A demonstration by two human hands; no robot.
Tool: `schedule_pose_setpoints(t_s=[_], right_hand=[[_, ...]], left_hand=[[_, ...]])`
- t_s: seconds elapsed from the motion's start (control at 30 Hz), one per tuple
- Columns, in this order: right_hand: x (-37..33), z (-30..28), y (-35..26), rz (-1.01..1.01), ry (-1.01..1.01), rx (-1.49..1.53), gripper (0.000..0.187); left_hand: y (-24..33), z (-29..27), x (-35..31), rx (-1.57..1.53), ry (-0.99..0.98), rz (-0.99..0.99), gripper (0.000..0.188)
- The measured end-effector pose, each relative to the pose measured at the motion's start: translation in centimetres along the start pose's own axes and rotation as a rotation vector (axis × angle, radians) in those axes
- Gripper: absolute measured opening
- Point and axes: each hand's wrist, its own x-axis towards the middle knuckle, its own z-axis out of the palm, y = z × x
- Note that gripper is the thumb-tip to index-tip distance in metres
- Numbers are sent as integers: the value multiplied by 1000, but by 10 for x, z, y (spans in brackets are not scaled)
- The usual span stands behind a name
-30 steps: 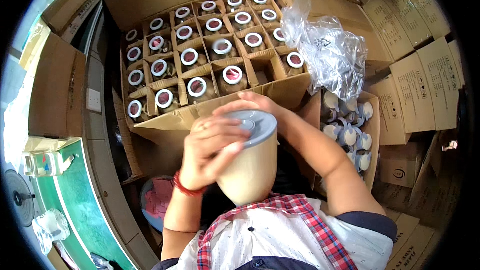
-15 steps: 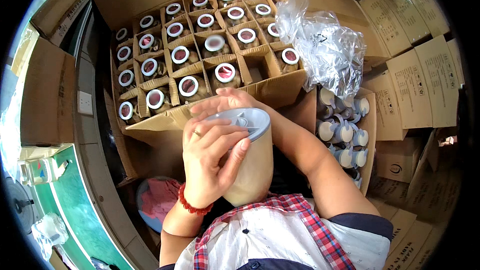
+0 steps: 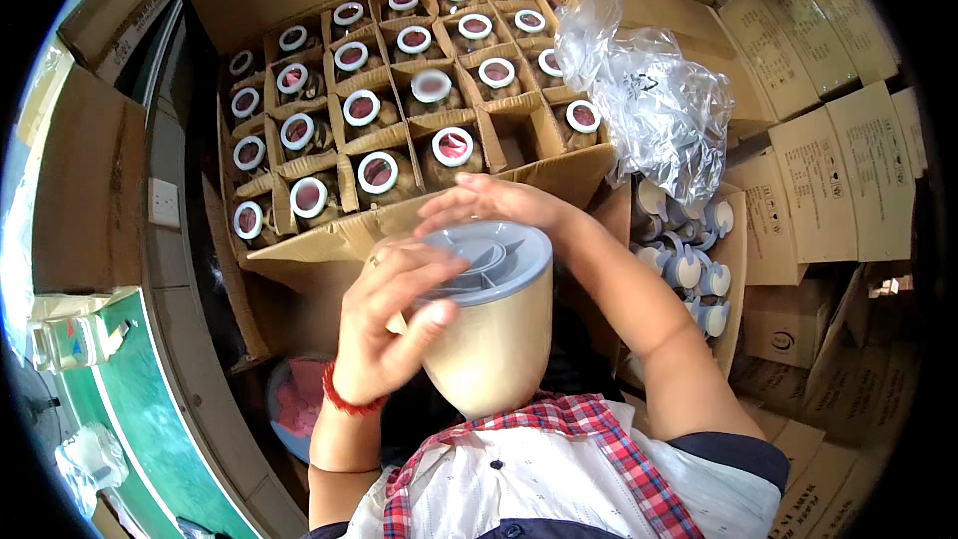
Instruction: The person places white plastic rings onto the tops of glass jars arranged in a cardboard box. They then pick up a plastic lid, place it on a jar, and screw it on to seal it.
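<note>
A cream flask body (image 3: 504, 339) stands at my front, its narrower end toward my checked apron. A round grey-blue cover (image 3: 519, 277) with raised rings and ribs sits on its wide upper end. My left hand (image 3: 384, 314), with a ring and a red bead bracelet, is at the left side of the cover, fingers spread and fingertips over its edge. Beyond the far rim, my right hand (image 3: 494, 205) has its fingers stretched out toward the left. Whether its palm touches the flask is hidden.
A divided carton (image 3: 374, 218) ahead holds many glass flask liners (image 3: 454, 147) with white rings. Crumpled clear plastic (image 3: 664, 90) lies over its right corner. At right, a box holds grey-blue handled parts (image 3: 686, 269). Pink cloth (image 3: 299, 394) is in a basin at left.
My left hand has drawn left and its fingers have spread off the cover, baring more of it. The flask has shifted slightly right. My right hand has moved slightly right.
</note>
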Motion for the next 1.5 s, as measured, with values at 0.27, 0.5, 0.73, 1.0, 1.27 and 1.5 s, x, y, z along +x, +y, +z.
schedule_pose_setpoints(t_s=[0.27,0.5,0.73,1.0,1.27,1.5], right_hand=[[-9,35,3,-115,-81,-81,45],[-44,52,-30,-149,-3,-742,27],[-103,125,-62,-330,-82,-1635,28],[-167,154,-17,-363,207,-1740,35],[-165,148,-21,-369,164,-1695,33],[-142,130,-27,-415,273,-1535,39]], left_hand=[[-36,4,-26,-186,57,163,30],[-33,14,-33,-409,156,113,23],[52,36,-41,78,113,294,12],[82,77,-69,300,176,407,21],[111,91,-77,582,91,397,17],[84,67,-71,375,265,274,17]])
